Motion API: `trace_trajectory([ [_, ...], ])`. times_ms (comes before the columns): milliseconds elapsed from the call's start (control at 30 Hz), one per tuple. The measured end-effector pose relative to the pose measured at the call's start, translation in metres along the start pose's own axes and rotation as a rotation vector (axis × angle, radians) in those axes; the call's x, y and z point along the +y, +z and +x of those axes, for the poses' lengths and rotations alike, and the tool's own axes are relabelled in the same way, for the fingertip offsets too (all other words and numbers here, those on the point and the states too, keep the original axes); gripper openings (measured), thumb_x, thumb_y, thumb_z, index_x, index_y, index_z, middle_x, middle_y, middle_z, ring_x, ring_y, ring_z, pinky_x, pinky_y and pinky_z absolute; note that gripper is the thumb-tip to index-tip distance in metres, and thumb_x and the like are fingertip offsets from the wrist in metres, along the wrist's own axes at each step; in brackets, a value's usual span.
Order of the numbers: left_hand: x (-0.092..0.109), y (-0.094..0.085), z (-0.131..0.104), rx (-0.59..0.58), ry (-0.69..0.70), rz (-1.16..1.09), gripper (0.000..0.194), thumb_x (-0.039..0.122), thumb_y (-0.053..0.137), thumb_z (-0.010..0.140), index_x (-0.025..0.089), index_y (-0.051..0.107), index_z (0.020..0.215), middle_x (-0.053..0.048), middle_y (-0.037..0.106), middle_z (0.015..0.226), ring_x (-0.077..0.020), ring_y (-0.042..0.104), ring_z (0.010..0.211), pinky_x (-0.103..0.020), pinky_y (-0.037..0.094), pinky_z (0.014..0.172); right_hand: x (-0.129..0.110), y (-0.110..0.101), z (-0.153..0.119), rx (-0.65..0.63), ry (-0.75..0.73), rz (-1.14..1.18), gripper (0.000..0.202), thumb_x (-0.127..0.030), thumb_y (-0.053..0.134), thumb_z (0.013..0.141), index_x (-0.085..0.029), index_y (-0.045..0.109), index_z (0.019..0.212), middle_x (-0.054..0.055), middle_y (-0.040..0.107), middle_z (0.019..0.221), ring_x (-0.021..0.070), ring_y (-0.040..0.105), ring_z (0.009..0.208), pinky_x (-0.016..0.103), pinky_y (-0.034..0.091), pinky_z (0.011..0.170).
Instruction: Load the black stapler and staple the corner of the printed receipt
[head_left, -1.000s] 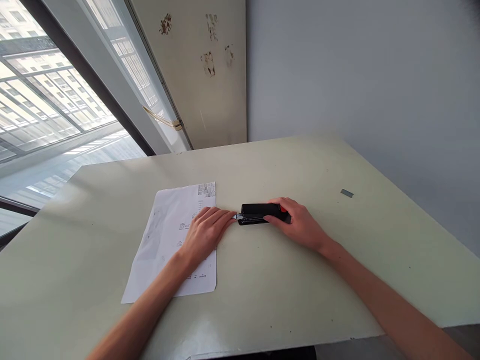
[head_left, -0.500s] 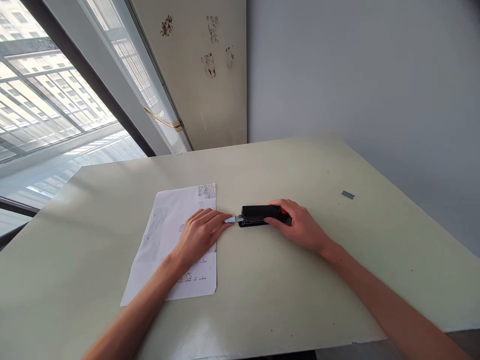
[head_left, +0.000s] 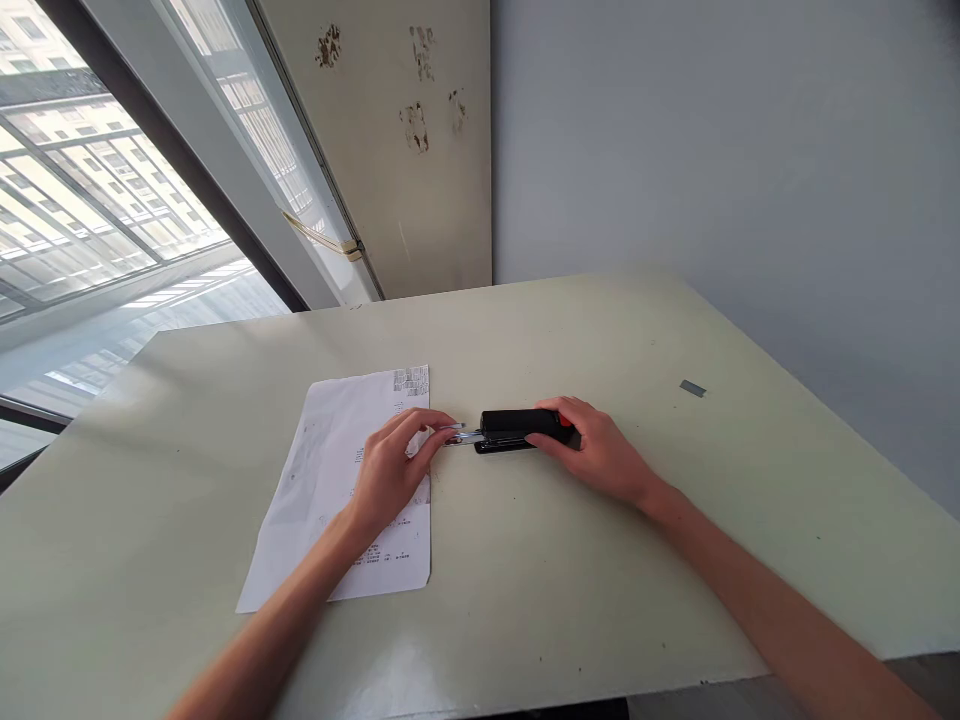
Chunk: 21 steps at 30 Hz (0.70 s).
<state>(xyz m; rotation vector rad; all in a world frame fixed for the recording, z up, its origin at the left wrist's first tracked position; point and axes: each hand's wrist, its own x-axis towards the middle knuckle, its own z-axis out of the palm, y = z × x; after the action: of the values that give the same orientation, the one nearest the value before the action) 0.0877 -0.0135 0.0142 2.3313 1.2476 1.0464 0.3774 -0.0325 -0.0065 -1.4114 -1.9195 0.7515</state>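
A black stapler (head_left: 510, 425) with a red spot near its right end lies sideways on the table, a thin metal tray (head_left: 469, 437) sticking out of its left end. My right hand (head_left: 596, 450) is wrapped round the stapler's right end. Thumb and fingertips of my left hand (head_left: 397, 460) pinch a small, thin silvery piece at the tray's left tip; it is too small to make out fully. Under my left hand and wrist lies a printed white paper sheet (head_left: 322, 440), partly covered by them.
The pale table (head_left: 570, 590) has a small grey strip (head_left: 693, 388) at its right. A grey wall (head_left: 712, 150), a stained cream panel (head_left: 442, 210) and a window (head_left: 97, 180) at the left stand behind it.
My left hand's fingers have lifted and arched, with the silvery piece now between the fingertips above the tray. My right hand and the stapler have hardly moved.
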Motion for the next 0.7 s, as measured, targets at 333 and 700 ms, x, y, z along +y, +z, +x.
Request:
trace_trajectory([
  [333,0.0038,-0.0058,-0.0009,-0.136,-0.010,0.082,0.027,0.037,0.046,0.110,0.026,0.070,0.118,-0.004,0.072,0.105,-0.0178,0.068,0.090,-0.032,0.054,0.081,0.0013,0.0004,0.0002,0.003,-0.004,-0.005,0.032,-0.058,0.056,0.100,-0.031,0.066,0.115,0.005,0.072,0.103,0.0263,0.064,0.095,0.041,0.054,0.085],
  [700,-0.0018,-0.0058,-0.0024,-0.165,0.079,0.199,0.025,0.034,0.049,0.109,0.026,0.070,0.118,-0.006,0.071,0.111,-0.0225,0.065,0.100,-0.038,0.053,0.087,0.0019,0.0000,-0.0001,0.012,-0.006,-0.018,0.031,-0.056,0.057,0.100,-0.032,0.066,0.117,0.004,0.072,0.104,0.0255,0.065,0.095,0.039,0.054,0.079],
])
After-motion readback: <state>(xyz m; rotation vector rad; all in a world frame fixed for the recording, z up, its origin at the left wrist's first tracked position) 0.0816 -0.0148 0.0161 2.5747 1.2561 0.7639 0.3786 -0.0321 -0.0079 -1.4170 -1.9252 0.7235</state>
